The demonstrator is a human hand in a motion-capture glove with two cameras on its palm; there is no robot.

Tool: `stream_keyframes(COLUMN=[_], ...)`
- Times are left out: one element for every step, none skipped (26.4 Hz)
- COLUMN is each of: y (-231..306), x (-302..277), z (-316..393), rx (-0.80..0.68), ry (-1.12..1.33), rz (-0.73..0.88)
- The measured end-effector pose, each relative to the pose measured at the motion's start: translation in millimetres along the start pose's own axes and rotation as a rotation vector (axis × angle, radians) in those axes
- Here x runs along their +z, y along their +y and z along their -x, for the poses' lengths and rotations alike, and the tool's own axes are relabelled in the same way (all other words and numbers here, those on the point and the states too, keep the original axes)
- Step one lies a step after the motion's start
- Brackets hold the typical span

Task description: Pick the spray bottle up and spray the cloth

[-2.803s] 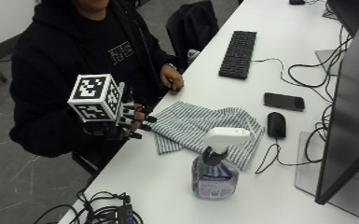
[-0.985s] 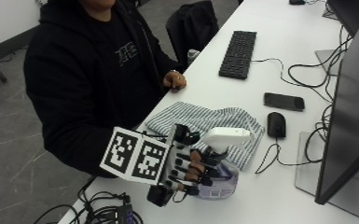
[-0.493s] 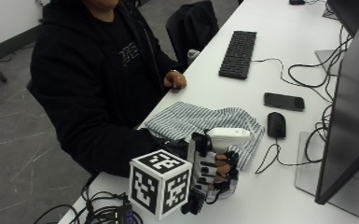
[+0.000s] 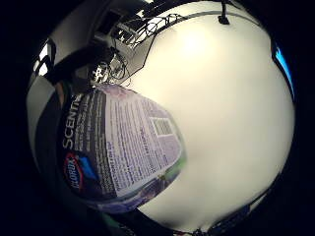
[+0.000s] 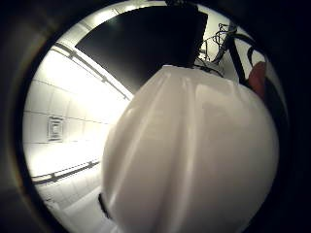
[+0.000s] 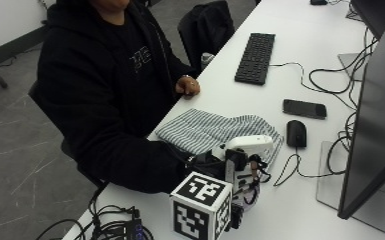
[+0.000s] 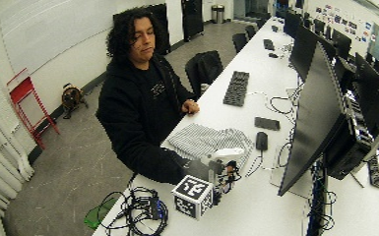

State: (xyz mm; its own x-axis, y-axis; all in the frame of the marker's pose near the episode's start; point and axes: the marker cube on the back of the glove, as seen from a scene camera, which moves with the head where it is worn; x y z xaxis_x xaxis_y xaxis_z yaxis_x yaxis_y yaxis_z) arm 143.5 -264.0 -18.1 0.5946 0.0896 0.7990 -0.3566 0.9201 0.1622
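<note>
In the outside view the spray bottle [image 6: 250,143], with a white trigger head and a purple label, stands near the table's front edge. My gloved right hand [image 6: 240,172] is wrapped round its neck and body, fingers [image 6: 255,165] curled on it. The striped cloth [image 6: 202,131] lies crumpled on the table just behind the bottle, toward the person. The little finger side palm view is close on the bottle's label [image 4: 118,147], with white table [image 4: 226,113] beyond. The white spray head [image 5: 194,155] fills the thumb side palm view. The wide view shows the bottle [image 7: 225,153] and the cloth [image 7: 199,140].
A black mouse [image 6: 296,133] and a phone [image 6: 304,108] lie beyond the cloth, and a keyboard [image 6: 255,57] farther back. A monitor [image 6: 375,125] stands close beside the bottle. Cables [image 6: 112,230] hang at the front corner. The bare left hand [image 6: 189,86] rests on the table edge.
My right hand has moved from the table edge beside the cloth across to the spray bottle and has curled round it. The cloth has stayed where it was.
</note>
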Motion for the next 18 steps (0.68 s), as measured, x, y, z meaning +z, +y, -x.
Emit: stream_keyframes(y=[-1.3, -2.5, -3.6, -4.6, -5.4, -6.1, -6.7, -7.1, -7.4, -7.6, -7.5, -7.2, -6.5, -5.5, -4.0, -2.0, 0.5, 3.3], x=[0.9, 1.8, 2.5, 2.8, 3.0, 3.0, 3.3, 3.7, 4.3, 4.8, 5.3, 5.7, 6.2, 6.7, 7.2, 7.4, 7.3, 6.8], z=[0.9, 1.7, 2.4, 3.1, 3.7, 4.3, 5.1, 5.8, 6.6, 7.4, 8.0, 8.6, 9.3, 10.0, 10.8, 11.9, 13.2, 15.2], rx=[0.001, 0.001, 0.001, -0.001, -0.004, -0.01, -0.017, -0.026, -0.036, -0.044, -0.05, -0.055, -0.059, -0.063, -0.065, -0.066, -0.067, -0.069], ry=[0.009, 0.014, 0.017, 0.018, 0.019, 0.02, 0.022, 0.023, 0.024, 0.025, 0.027, 0.029, 0.029, 0.029, 0.027, 0.025, 0.022, 0.019], rz=[-0.001, -0.004, -0.007, -0.013, -0.021, -0.031, -0.042, -0.056, -0.07, -0.084, -0.095, -0.101, -0.102, -0.098, -0.091, -0.082, -0.07, -0.054])
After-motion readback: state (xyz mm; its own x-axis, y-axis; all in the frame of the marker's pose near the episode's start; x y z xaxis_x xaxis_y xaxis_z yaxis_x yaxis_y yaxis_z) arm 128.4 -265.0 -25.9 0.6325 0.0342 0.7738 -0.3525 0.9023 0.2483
